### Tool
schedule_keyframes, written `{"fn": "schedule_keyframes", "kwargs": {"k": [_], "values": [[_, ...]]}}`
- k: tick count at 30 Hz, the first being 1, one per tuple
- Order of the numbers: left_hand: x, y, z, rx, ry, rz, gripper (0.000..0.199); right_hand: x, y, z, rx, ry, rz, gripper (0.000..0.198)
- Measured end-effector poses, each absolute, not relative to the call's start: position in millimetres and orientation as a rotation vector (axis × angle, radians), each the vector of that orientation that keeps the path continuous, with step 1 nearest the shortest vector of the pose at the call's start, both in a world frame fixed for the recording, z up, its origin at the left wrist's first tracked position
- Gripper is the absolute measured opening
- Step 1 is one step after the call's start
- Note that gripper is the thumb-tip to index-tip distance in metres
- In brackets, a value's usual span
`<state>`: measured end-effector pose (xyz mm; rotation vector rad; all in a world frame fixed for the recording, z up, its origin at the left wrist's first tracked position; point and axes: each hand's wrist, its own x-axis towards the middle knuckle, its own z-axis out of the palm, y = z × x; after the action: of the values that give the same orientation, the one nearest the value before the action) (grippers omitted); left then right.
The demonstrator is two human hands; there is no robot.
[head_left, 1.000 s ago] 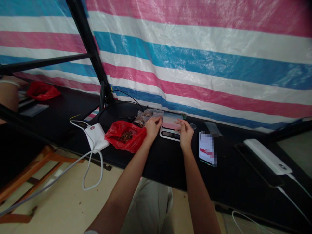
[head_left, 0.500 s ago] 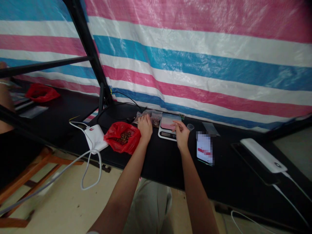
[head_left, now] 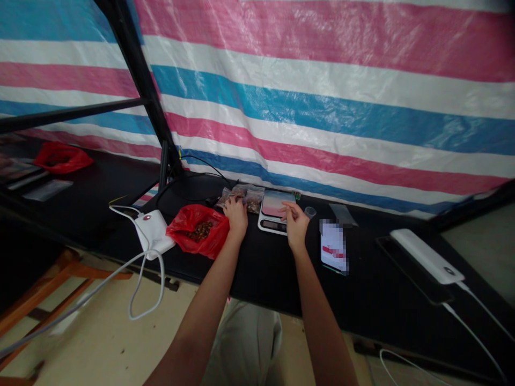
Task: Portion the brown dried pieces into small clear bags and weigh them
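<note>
My left hand (head_left: 236, 215) rests with its fingers apart at the front of several small clear bags of brown pieces (head_left: 253, 199). Just left of that wrist lies an opened red plastic bag (head_left: 219, 228) holding brown nut-like pieces (head_left: 200, 231). My right hand (head_left: 296, 224) hovers at the right edge of a white digital scale (head_left: 265, 225), fingers drawn together in a pinch. Whatever those fingers hold, if anything, is too small to make out. Nothing stands on the visible part of the scale's shiny plate (head_left: 274, 199). A small clear cup (head_left: 310, 212) is beside the right hand.
Right of the hands lie a lit phone (head_left: 330, 244), a flat clear bag (head_left: 341, 214) and a white power bank (head_left: 426, 257) on a dark device. A white box with cables (head_left: 155, 236) sits left. Another red bag (head_left: 62, 157) is farther left. Striped sheeting hangs behind the black table (head_left: 273, 273).
My left fingers have spread and settled lower on the small bags. The right hand stays pinched beside the scale. The view has shifted slightly, and the person's arm at far left is no longer seen.
</note>
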<state>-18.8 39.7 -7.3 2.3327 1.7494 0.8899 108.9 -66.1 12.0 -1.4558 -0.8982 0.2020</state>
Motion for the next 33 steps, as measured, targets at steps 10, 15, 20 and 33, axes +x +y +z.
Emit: {"fn": "schedule_keyframes", "kwargs": {"k": [10, 15, 20, 33], "values": [[-12, 25, 13, 1.896, 0.929, 1.553, 0.022, 104, -64, 14, -1.46, -0.97, 0.328, 0.031], [3, -15, 20, 2.027, 0.448, 1.376, 0.03, 103, -59, 12, -1.336, -0.935, 0.389, 0.038], [6, -23, 23, 1.96, 0.343, 1.314, 0.033, 107, -69, 17, -1.334, -0.937, 0.182, 0.034], [7, 5, 16, 1.854, 0.538, 1.063, 0.025, 105, -79, 22, -1.577, -1.371, -0.273, 0.032]]}}
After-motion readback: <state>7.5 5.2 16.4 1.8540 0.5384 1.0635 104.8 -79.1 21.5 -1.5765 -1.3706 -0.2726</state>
